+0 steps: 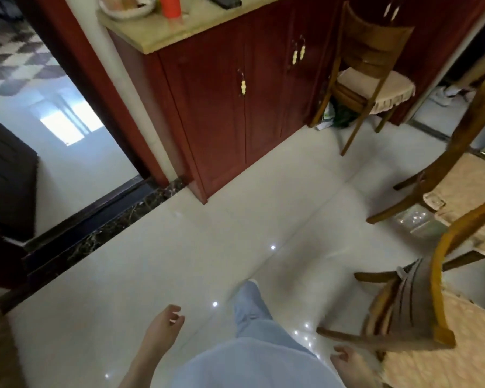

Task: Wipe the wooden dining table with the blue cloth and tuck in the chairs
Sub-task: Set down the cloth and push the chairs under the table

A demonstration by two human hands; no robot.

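Observation:
I stand on the pale tiled floor (179, 247), looking down. My left hand (165, 322) hangs in front of me with loosely curled fingers, holding nothing. My right hand (347, 362) is low at the right, relaxed and empty, close to the nearest wooden chair (437, 289) but apart from it. A second chair (459, 169) with a beige cushion stands further along the right edge. A third chair (373, 65) stands against the red cabinet. Neither the dining table nor the blue cloth is in view.
A red wooden cabinet (221, 107) with a pale stone top stands ahead, carrying a bowl, a red cup (170, 5) and a dark object. A doorway with a dark marble threshold (95, 228) opens at the left. A dark piece of furniture (6, 177) sits beyond it.

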